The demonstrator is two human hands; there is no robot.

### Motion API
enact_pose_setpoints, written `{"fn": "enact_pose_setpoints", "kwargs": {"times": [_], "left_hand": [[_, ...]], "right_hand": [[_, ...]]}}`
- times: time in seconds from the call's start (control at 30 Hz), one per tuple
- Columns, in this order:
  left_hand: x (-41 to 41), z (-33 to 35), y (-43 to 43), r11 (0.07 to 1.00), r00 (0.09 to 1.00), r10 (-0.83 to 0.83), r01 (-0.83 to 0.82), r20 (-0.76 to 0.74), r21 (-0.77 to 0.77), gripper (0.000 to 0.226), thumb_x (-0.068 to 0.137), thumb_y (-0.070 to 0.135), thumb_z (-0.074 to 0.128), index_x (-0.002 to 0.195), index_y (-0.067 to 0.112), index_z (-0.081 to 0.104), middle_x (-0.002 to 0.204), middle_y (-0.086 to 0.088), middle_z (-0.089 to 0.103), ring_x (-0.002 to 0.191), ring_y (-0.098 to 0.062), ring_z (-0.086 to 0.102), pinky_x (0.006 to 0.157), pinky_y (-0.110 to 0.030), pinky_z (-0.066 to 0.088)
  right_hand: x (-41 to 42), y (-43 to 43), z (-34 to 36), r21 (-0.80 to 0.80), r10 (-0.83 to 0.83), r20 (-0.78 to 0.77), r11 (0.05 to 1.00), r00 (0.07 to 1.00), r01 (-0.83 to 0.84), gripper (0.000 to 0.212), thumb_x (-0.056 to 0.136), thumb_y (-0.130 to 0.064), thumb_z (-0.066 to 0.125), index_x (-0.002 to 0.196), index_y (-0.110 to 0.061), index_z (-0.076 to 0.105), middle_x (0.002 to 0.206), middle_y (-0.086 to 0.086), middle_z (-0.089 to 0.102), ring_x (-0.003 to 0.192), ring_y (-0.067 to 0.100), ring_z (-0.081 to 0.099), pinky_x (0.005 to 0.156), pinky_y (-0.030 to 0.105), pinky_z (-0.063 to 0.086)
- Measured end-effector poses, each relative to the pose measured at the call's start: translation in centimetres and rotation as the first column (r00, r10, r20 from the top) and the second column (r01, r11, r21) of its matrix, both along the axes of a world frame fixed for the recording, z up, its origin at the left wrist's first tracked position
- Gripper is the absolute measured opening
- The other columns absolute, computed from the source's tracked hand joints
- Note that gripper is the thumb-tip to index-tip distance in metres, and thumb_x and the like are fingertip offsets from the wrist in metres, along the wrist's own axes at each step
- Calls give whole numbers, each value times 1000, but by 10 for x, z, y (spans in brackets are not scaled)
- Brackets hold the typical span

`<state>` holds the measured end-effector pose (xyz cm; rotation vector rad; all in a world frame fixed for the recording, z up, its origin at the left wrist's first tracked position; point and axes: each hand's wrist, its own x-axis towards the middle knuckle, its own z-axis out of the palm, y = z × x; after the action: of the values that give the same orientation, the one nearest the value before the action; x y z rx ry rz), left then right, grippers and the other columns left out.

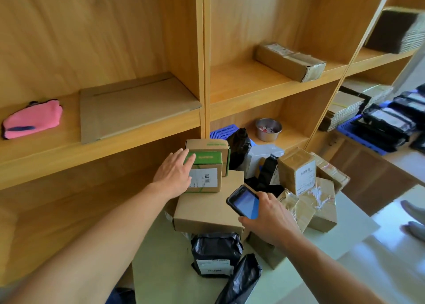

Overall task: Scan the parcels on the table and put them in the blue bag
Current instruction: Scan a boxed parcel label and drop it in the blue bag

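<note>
A tall wooden shelving unit [203, 50] is filling the wall ahead. At the left, a pink fabric piece [34, 119] is lying beside a flat cardboard sheet [138, 105]. Upper centre-right, a long taped cardboard box [289, 60] is sitting on a shelf, with a steel bowl [268, 130] one shelf below. Far right, flattened cartons [345, 105] are standing stacked behind black mailers [386, 121] piled on a blue plastic crate [346, 126].
</note>
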<state>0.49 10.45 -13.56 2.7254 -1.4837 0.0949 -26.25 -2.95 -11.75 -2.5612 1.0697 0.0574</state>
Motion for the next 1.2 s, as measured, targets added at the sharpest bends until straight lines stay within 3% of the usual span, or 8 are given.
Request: {"fn": "enact_pose_setpoints", "kwargs": {"times": [0.1,0.23,0.37,0.5,0.57,0.7,0.8,1.2], "left_hand": [[3,-6,-6,999,1000,-19,19,14,37,79,101,37,57,163,22,11,171,-8,9,158,-27,6,127,-44,1],[3,-10,-9,997,999,-16,12,46,82,81,97,41,64,162,21,19,164,-6,31,151,-28,29,126,-54,15],[-1,-8,-15,998,989,-37,29,143,59,78,93,42,70,157,15,34,144,-9,42,132,-27,40,120,-44,31],[-2,-9,-20,998,997,11,-16,73,56,79,91,32,74,157,18,33,165,-13,25,152,-33,23,127,-50,13],[-1,-9,-18,997,999,33,-35,34,67,77,92,28,73,157,21,32,163,-10,31,150,-31,29,126,-50,17],[-5,4,-18,997,997,71,-70,-23,40,64,94,26,66,150,29,36,144,-1,49,126,-22,45,93,-40,53],[-7,19,-13,995,997,74,-74,5,64,65,92,33,67,149,34,35,135,1,52,115,-18,47,76,-33,52],[-44,75,6,987,990,141,-139,20,-80,82,84,54,69,151,38,25,117,4,52,101,-16,57,70,-34,55]], "right_hand": [[8,-9,-1,-15,4,-10,1000,1000,-4,80,76,-73,64,135,-25,43,111,-7,48,96,14,50,73,29,44],[13,-16,-1,-22,12,-1,1000,1000,-12,79,74,-74,63,134,-26,43,113,-8,48,98,13,51,71,29,44],[12,-20,-3,-15,21,2,1000,1000,-21,78,73,-74,63,133,-27,43,110,-9,47,96,13,50,71,29,46],[8,-26,-6,-3,23,11,1000,1000,-23,80,74,-74,63,135,-26,43,112,-8,48,98,14,51,71,30,45],[7,-27,-7,-5,27,17,1000,999,-27,81,74,-74,63,135,-25,43,112,-7,48,98,14,51,71,29,45],[4,-29,-8,-7,34,33,999,999,-33,81,74,-74,63,135,-25,43,112,-6,49,98,14,51,71,29,45],[1,-31,-5,-10,36,41,999,999,-36,81,74,-73,63,136,-25,43,116,-5,51,102,16,54,72,30,48],[-14,-32,11,87,41,-3,995,999,-40,60,74,-67,62,110,-21,47,104,-1,52,92,19,55,69,34,51]]}}
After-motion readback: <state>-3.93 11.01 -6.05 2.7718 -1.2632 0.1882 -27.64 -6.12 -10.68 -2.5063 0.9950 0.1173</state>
